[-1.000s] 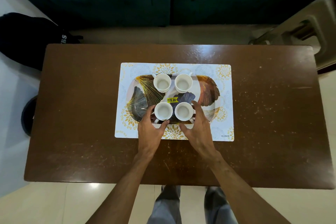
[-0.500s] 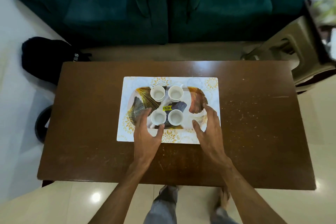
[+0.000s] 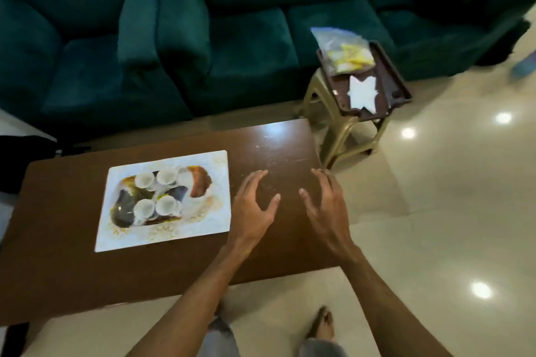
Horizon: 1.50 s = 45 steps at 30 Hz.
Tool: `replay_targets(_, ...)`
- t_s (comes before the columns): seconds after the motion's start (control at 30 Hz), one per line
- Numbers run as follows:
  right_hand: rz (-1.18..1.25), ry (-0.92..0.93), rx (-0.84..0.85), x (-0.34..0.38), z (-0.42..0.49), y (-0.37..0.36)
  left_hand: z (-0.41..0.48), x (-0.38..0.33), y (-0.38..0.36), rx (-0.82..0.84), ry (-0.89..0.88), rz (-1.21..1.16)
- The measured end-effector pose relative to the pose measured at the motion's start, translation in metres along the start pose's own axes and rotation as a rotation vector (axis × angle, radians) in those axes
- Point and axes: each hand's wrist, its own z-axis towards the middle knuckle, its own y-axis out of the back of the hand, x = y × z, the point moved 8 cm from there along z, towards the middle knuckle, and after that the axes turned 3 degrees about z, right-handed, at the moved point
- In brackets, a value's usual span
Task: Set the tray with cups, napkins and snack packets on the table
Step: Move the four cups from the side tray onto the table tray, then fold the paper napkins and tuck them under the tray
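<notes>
A patterned tray [image 3: 200, 182] with several white cups [image 3: 144, 180] rests on a white placemat [image 3: 211, 223] on the brown table [image 3: 72, 258]. My left hand [image 3: 251, 209] hovers open over the table just right of the placemat. My right hand [image 3: 326, 206] is open over the table's right edge. Neither hand touches anything. Beyond the table, a dark brown tray [image 3: 390, 78] sits on a stool [image 3: 339, 136], holding white napkins [image 3: 362, 93] and a clear bag of yellow snack packets [image 3: 345, 52].
A dark green sofa [image 3: 203, 38] runs along the far side of the table. A black bag [image 3: 20, 159] lies at the left. Glossy cream floor tiles [image 3: 449, 211] spread to the right. My feet [image 3: 322, 324] show below the table's near edge.
Both hands have left the cups and tray and swung right, open. The view has turned right, bringing the stool with the second tray into sight.
</notes>
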Motion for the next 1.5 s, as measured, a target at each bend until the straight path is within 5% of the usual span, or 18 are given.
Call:
replay_targets(0.27,-0.089,-0.024,-0.141,-0.071,0.043,0.18,0.028,-0.154,-0.125,0.154,-0.108,-0.068)
replay_targets(0.57,-0.068,-0.058,-0.096,-0.153,0.169,0.232,0.147,-0.193,-0.241,0.116,-0.025,-0.084)
replay_targets(0.93,0.033,-0.119,0.081,-0.221,0.387,0.191,0.328,-0.17,-0.329,0.099,0.187,-0.03)
replay_targets(1.2,0.111,-0.347,0.175,-0.305,0.504,0.09,0.44,-0.085,-0.413,0.152,0.375,0.047)
replay_targets(1.5,-0.161,-0.423,0.189,-0.328,0.553,0.038,0.485,-0.062,-0.474,0.275,0.414,0.315)
